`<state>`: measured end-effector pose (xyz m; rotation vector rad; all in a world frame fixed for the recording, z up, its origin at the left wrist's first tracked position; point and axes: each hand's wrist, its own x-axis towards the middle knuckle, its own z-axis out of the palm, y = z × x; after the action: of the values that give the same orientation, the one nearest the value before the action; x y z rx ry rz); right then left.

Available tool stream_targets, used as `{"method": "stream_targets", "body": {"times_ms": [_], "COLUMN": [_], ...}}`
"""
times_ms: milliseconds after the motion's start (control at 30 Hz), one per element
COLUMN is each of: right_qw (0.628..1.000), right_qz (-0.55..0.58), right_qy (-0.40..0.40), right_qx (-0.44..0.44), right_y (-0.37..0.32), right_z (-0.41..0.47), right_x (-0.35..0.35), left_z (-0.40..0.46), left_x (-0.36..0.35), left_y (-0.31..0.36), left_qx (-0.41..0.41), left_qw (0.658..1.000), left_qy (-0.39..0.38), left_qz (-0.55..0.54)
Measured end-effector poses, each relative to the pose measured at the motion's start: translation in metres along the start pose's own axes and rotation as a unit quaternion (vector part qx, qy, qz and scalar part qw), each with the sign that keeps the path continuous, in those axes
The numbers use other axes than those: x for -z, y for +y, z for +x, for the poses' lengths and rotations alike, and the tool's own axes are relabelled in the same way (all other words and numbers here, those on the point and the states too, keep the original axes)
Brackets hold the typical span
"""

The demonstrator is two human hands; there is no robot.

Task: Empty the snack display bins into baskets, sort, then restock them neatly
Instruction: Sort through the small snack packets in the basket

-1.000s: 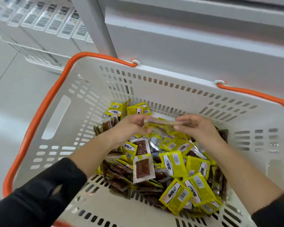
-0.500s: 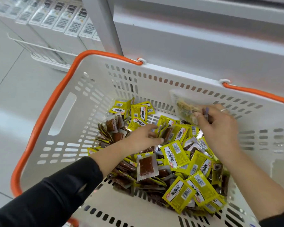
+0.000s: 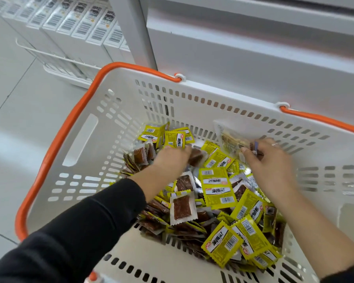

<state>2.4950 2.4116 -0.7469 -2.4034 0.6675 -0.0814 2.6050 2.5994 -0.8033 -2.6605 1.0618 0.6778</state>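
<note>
A white basket (image 3: 102, 127) with orange handles holds a heap of small yellow snack packets (image 3: 218, 186), some lying face down with brown contents showing. My right hand (image 3: 268, 160) grips a pale, clear-wrapped packet (image 3: 229, 137) against the basket's far wall, with a small dark item also between its fingers. My left hand (image 3: 173, 158) reaches down into the far left of the heap, its fingertips among the yellow and brown packets; whether it grips one is hidden.
A white shelf unit (image 3: 243, 58) rises right behind the basket. To the left, a low shelf carries a row of white boxes with barcodes (image 3: 74, 27). Pale floor tiles (image 3: 12, 111) lie left of the basket.
My hands, together over the heap a second ago, have parted. The right hand carried the pale packet to the far wall; the left moved forward and left into the packets.
</note>
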Motion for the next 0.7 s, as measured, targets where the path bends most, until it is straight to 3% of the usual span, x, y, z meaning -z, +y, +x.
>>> {"method": "stream_targets", "body": {"times_ms": [67, 167, 233, 300, 367, 433, 467, 600, 700], "right_qw": [1.000, 1.000, 1.000, 1.000, 1.000, 1.000, 1.000, 1.000, 1.000], "right_qz": [-0.005, -0.008, -0.008, -0.008, -0.005, -0.001, -0.002, -0.001, 0.008], "right_qy": [0.002, 0.009, 0.013, 0.012, 0.010, 0.007, 0.006, 0.001, 0.001], "right_qx": [0.002, 0.006, 0.008, 0.008, 0.007, 0.006, 0.006, 0.006, 0.007], "right_y": [0.000, -0.002, -0.003, -0.003, -0.002, -0.001, -0.001, -0.001, -0.003], "right_z": [0.001, 0.000, 0.000, 0.000, 0.000, 0.000, -0.001, -0.001, 0.000], "right_x": [0.000, 0.000, 0.000, 0.000, -0.001, -0.001, -0.001, 0.001, 0.000], "left_z": [-0.001, -0.003, -0.007, -0.013, -0.023, -0.023, -0.019, -0.014, -0.012], "left_x": [0.003, 0.011, 0.015, 0.015, 0.017, 0.009, 0.004, 0.005, 0.013], "left_y": [-0.025, -0.047, -0.043, -0.019, 0.013, 0.031, 0.032, 0.018, 0.006], "left_qx": [0.064, 0.174, 0.113, -0.040, -0.113, -0.079, -0.071, -0.027, 0.027], "left_qw": [0.998, 0.974, 0.964, 0.950, 0.967, 0.984, 0.988, 0.991, 0.984], "left_qy": [0.018, 0.098, 0.213, 0.280, 0.145, -0.058, -0.097, -0.105, -0.127], "left_qz": [-0.005, -0.103, -0.110, -0.132, -0.176, -0.150, -0.101, 0.084, 0.120]}}
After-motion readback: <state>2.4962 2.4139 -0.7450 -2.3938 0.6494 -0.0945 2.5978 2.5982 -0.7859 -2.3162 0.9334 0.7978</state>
